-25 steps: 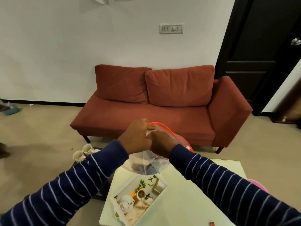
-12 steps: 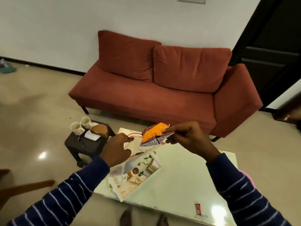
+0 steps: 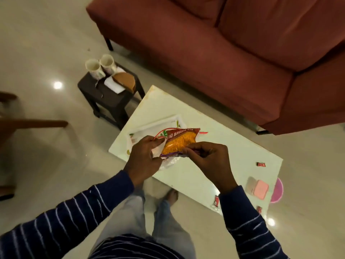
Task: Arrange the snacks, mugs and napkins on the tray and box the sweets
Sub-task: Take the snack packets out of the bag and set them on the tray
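A red and orange snack packet point(image 3: 179, 142) is held above the white tray point(image 3: 149, 126) on the white table point(image 3: 233, 146). My left hand point(image 3: 144, 157) pinches its left side together with a clear plastic bag that has a red handle. My right hand point(image 3: 207, 157) pinches the packet's lower right edge. Two white mugs point(image 3: 99, 66) and white napkins point(image 3: 113, 85) sit on a small dark stool point(image 3: 110, 98) to the left. A pink sweets box point(image 3: 258, 187) lies open at the table's right end, with red wrapped sweets point(image 3: 260, 164) scattered near it.
A rust-red sofa point(image 3: 224, 43) stands behind the table. A brown round object point(image 3: 125, 80) rests on the stool. A wooden chair point(image 3: 28, 124) is at the far left. A pink tub point(image 3: 278, 189) sits on the floor past the table's right end. My legs stand at the table's near edge.
The view has tipped down to the table. My hands have come together on the snack packet, and my left hand now touches it along with the plastic bag.
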Demonstrator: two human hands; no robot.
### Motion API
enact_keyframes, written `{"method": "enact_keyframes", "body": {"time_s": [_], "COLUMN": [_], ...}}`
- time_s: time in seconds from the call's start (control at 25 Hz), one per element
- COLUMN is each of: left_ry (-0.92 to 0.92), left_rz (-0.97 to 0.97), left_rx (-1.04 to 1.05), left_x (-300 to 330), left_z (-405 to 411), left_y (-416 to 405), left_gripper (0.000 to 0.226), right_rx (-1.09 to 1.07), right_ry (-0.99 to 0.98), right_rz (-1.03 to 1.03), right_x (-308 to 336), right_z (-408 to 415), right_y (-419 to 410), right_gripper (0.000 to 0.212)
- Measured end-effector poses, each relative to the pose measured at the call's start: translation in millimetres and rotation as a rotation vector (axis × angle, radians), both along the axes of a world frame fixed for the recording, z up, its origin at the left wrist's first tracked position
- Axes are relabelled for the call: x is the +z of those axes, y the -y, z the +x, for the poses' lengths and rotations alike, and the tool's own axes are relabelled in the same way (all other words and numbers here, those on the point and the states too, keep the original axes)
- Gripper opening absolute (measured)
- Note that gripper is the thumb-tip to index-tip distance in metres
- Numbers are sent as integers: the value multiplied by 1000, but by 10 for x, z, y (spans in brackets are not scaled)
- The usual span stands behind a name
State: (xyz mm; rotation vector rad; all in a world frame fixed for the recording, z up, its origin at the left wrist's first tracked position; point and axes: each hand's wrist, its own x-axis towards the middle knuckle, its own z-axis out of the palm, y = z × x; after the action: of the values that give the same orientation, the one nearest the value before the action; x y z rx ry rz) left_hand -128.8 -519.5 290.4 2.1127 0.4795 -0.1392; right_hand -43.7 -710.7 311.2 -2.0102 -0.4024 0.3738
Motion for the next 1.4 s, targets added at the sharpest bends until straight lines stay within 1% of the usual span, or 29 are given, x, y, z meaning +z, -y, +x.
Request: {"method": "enact_keyframes", "body": {"time_s": [0.12,0.28,0.36,0.4,0.44,0.52,0.56,0.64,0.68,0.72,0.8,0.84,0.88,0.96,1.08,1.16,1.2,1.28,1.32,1.36,1.4], "left_ry": [-121,-250,-269,-283,-301,-326,-327,-316,-303,-294,-300,-307,-309,-295,-219,-213,-218,-221,-219,-225,-233], "left_rz": [54,181,233,250,267,319,342,363,377,379,333,303,270,229,243,259,260,265,265,264,266], "left_rx": [56,57,54,55,49,44,47,49,45,42,36,38,35,20,-16,-30,-33,-43,-53,-61,-62], "left_x": [-311,-614,-740,-817,-874,-992,-1056,-1187,-1244,-1289,-1343,-1389,-1438,-1527,-1603,-1615,-1617,-1608,-1597,-1583,-1571], "left_z": [-119,-219,-254,-270,-302,-370,-391,-398,-408,-433,-445,-445,-449,-451,-452,-439,-428,-408,-386,-364,-346], "left_y": [-139,-393,-510,-570,-620,-721,-768,-852,-899,-939,-959,-958,-954,-945,-901,-868,-855,-843,-834,-830,-819], "left_gripper": [61,56,50,49,50,56,60,63,61,58,60,62,63,66,64,67,70,74,75,75,75], "right_rx": [-125,-384,-459,-483,-513,-554,-546,-512,-494,-488,-538,-562,-579,-576,-591,-592,-581,-597,-616,-598,-542], "right_ry": [-87,-259,-314,-333,-348,-323,-263,-63,28,78,124,126,116,30,-126,-275,-303,-241,-170,-111,-108], "right_rz": [91,317,335,308,266,141,31,-204,-290,-332,-349,-327,-295,-240,-224,-195,-225,-315,-305,-251,-140], "right_x": [-288,-719,-1071,-1306,-1568,-2192,-2503,-3069,-3292,-3490,-3832,-3989,-4134,-4372,-4600,-4554,-4465,-4142,-3868,-3561,-3239], "right_z": [-44,152,311,387,444,594,672,812,859,895,995,1038,1048,994,901,862,855,850,845,823,780], "right_y": [58,51,-48,-114,-168,-336,-439,-595,-658,-713,-759,-802,-842,-932,-1009,-1024,-1029,-1021,-1010,-996,-969], "right_gripper": [14,13,24,30,31,24,22,25,27,27,29,31,31,29,31,35,35,32,26,19,12]}}
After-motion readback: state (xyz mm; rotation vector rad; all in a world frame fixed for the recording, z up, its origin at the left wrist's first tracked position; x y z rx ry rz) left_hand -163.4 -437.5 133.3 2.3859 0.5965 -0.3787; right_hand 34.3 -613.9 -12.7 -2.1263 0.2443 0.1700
